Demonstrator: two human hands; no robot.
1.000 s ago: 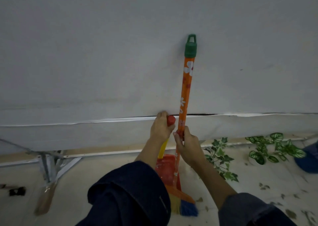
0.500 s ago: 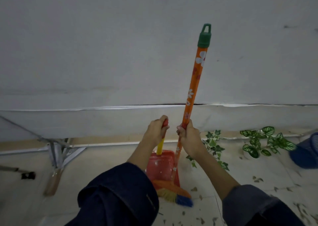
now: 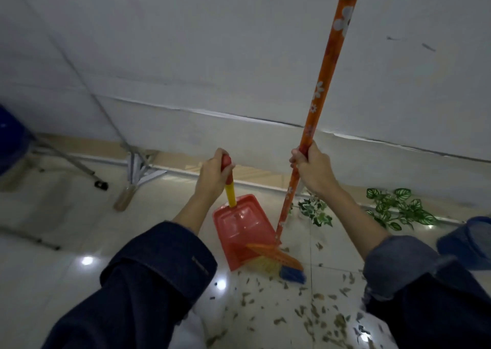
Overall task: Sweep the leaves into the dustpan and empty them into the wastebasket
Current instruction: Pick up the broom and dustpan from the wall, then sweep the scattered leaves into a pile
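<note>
The left hand (image 3: 212, 173) wraps its fingers round the dustpan (image 3: 243, 229) handle, mouth down to catch leaves (image 3: 313, 311) lying just past it; the right hand (image 3: 313, 169) grips the broom (image 3: 318, 101), brush at that mouth, ready to sweep

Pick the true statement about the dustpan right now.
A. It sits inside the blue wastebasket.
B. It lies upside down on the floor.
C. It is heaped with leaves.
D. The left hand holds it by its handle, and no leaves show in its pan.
D: the left hand grips the handle of the red dustpan, its pan looks bare, and the leaves lie scattered on the floor in front of the broom.
</note>
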